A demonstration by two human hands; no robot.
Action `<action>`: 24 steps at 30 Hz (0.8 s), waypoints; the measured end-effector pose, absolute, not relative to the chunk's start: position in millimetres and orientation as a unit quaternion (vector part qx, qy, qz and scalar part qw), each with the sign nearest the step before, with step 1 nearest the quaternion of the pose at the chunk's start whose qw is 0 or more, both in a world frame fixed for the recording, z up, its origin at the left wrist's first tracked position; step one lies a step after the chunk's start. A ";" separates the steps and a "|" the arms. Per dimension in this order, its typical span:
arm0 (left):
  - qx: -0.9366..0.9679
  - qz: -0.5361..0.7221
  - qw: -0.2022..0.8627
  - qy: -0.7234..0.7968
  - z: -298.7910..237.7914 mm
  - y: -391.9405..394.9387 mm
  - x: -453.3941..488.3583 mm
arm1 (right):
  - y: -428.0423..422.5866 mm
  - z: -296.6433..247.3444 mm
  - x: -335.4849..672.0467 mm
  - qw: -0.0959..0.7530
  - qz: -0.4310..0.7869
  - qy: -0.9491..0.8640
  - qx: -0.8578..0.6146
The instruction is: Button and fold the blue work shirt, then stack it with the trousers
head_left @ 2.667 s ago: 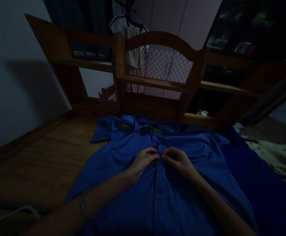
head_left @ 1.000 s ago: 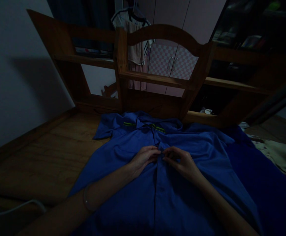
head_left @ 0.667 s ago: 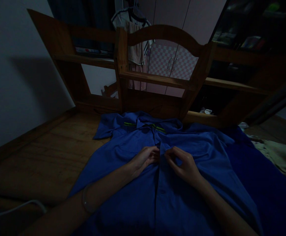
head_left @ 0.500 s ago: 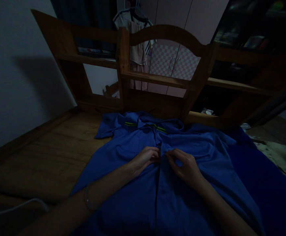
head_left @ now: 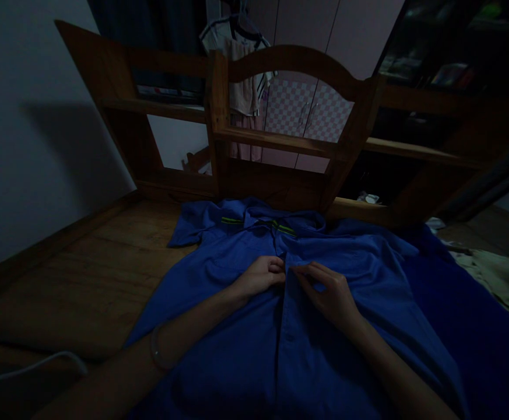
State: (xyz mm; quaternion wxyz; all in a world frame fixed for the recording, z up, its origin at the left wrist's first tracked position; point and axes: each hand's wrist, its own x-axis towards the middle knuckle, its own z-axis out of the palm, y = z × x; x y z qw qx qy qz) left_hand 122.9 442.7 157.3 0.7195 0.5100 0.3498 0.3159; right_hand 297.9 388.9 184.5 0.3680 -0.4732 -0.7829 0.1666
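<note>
A blue button-up shirt (head_left: 237, 350) lies front up on a wooden surface, its collar with green trim (head_left: 258, 223) pointing away from me. My left hand (head_left: 260, 275) pinches the left edge of the front placket just below the collar. My right hand (head_left: 328, 294) pinches the right edge of the placket, fingertips almost meeting the left hand's. Both hands are closed on the cloth. A thin bracelet sits on my left wrist. The room is dim.
A wooden bed frame end (head_left: 289, 146) with rails stands right behind the shirt. A grey wall (head_left: 27, 146) runs along the left. Pale cloth (head_left: 494, 280) lies at the right. A white cable (head_left: 31, 367) curls at the lower left. Clothes hang on hangers (head_left: 241, 70) beyond.
Both hands stay at the placket below the collar, with small finger shifts; my right hand's fingers have moved slightly left over the placket. The view drifted a little.
</note>
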 end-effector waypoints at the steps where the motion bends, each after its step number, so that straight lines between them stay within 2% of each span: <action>1: 0.519 0.317 0.711 0.353 157.6 443.1 122.8 | 389.2 184.2 298.6 0.367 0.164 -0.781 -0.478; 9: 0.617 0.335 0.623 0.345 152.3 445.8 120.7 | 390.5 186.0 301.8 0.353 0.192 -0.766 -0.502; 17: 0.615 0.364 0.619 0.326 153.8 444.8 121.2 | 396.2 179.9 309.2 0.350 0.295 -0.723 -0.517; 24: 0.597 0.399 0.604 0.346 158.5 442.8 121.8 | 394.0 185.1 307.6 0.389 0.252 -0.735 -0.495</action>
